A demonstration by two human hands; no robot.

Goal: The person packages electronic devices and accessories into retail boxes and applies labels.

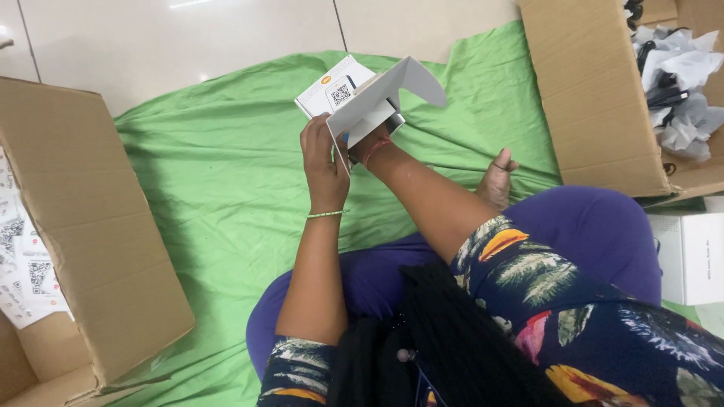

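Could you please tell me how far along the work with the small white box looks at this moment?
Midway: the small white box is open, flap up, held by the left hand and right hand. Cardboard boxes left and right are open, holding items.

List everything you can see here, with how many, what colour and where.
Small box: one, white, flap open, held above the cloth.
Cloth: one, green, spread on the floor.
Cardboard cartons: two, brown, one at left, one at top right.
Paper sheets: several, white, inside left carton.
White box: one, right edge.
Left hand: grips the small box's flap.
Right hand: mostly hidden behind the box.
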